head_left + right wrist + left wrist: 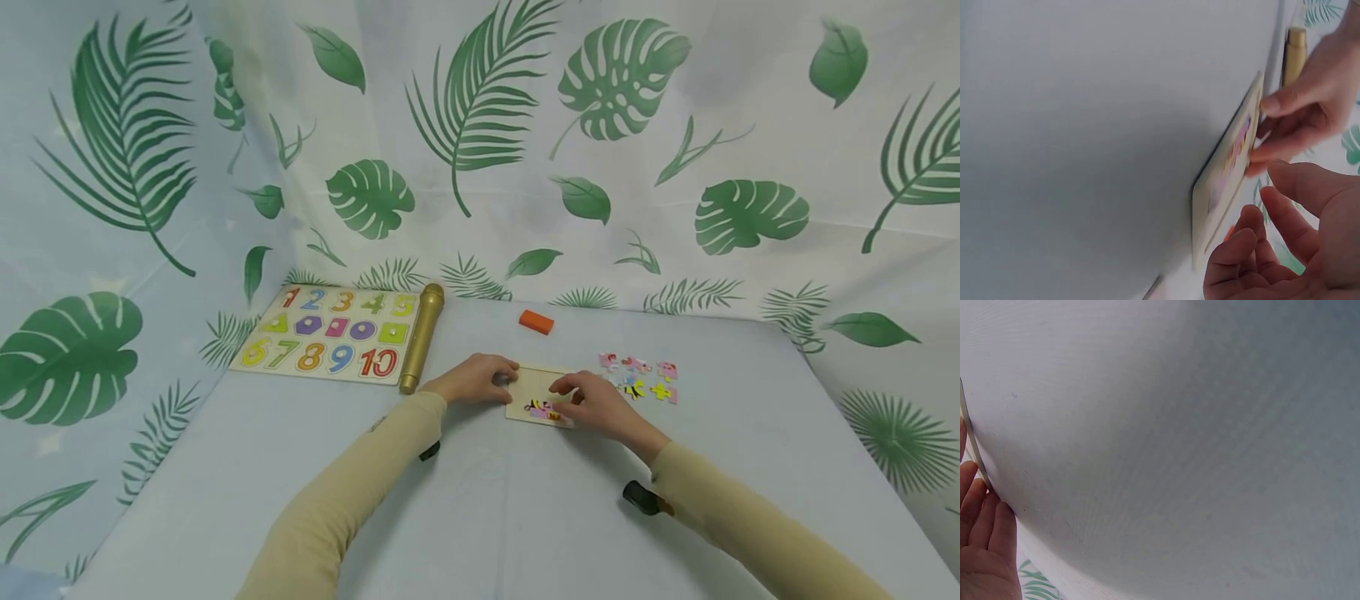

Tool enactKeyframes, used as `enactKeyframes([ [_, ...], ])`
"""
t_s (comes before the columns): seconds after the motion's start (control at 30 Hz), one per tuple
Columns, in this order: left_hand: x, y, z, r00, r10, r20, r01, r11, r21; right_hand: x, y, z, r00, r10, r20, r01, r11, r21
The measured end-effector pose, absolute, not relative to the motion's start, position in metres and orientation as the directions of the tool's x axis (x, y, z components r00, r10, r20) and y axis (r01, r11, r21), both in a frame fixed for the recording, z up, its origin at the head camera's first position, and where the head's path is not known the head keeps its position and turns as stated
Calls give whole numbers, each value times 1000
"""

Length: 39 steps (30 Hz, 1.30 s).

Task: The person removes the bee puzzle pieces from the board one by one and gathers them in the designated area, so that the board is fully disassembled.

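A small wooden jigsaw board [534,383] lies on the table between both hands. Joined pink, yellow and black puzzle pieces [542,410] sit along its near edge. My left hand [476,379] holds the board's left side, its thumb near the lower corner and fingers by the upper one. Over the right part hovers my right hand [600,404], fingers loosely bent; nothing shows between them in the right wrist view. Several loose jigsaw pieces [633,389] lie just beyond that hand. In the left wrist view, only the fingers [999,534] and a sliver of board edge appear.
A number-and-shape puzzle board [322,333] lies at the back left, with a gold microphone-like stick [422,337] along its right side. Behind the jigsaw board is an orange block [536,322]. Leaf-printed cloth [480,125] walls the table's back and sides.
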State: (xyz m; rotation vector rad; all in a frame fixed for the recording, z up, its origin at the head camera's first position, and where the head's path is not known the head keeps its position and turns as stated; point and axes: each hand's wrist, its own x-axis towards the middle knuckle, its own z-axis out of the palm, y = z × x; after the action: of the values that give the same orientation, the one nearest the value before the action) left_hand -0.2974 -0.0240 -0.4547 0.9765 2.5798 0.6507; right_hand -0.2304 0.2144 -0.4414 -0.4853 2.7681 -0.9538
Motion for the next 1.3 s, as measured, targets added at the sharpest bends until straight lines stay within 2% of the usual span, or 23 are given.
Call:
enactKeyframes([
  [0.27, -297, -25, -454, -703, 704, -101, 576, 646, 500, -235, 193, -451, -916, -380, -128, -222, 745, -629],
  [0.77, -299, -25, -457, -710, 696, -107, 560, 650, 513, -232, 189, -454, -926, -349, -143, -204, 783, -588],
  [1.3, -300, -25, -455, -709, 697, -111, 551, 645, 529, -230, 189, -450, -932, -337, -136, -192, 775, -602],
])
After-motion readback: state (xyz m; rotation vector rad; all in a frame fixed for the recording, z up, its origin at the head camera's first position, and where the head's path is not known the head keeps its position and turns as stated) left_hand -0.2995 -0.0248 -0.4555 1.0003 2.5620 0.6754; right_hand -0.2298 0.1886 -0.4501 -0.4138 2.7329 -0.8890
